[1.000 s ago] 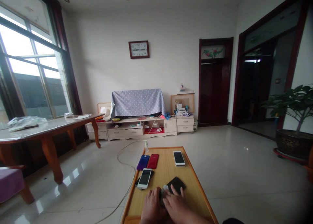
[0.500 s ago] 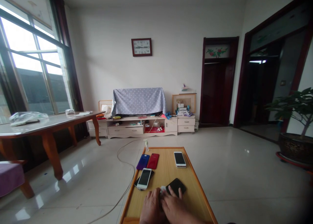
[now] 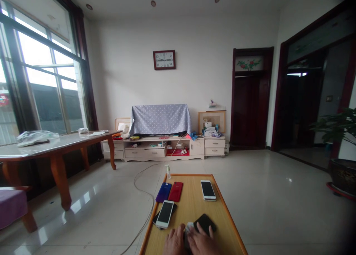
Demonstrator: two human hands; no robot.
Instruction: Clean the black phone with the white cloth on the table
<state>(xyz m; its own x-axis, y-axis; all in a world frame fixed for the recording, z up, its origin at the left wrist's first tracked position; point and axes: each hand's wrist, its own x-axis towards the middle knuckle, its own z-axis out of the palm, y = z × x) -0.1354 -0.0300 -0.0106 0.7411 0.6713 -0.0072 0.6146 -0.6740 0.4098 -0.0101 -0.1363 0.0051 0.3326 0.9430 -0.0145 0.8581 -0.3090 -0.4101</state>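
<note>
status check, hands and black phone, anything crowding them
Left hand beside right hand, grip unclear. Right fingers at white wad and black phone. Black phone on wooden table. White phone, overlapping dark phone, near left hand.

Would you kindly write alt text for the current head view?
A person's left hand and right hand are close together at a white wad on a wooden table, the right overlapping a black phone. Farther along lie a blue phone, a red phone and white phones; behind, a dotted cloth tops a low cabinet.

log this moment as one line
left hand: at dark object | right hand: at white wad, black phone | red phone: face down
</note>
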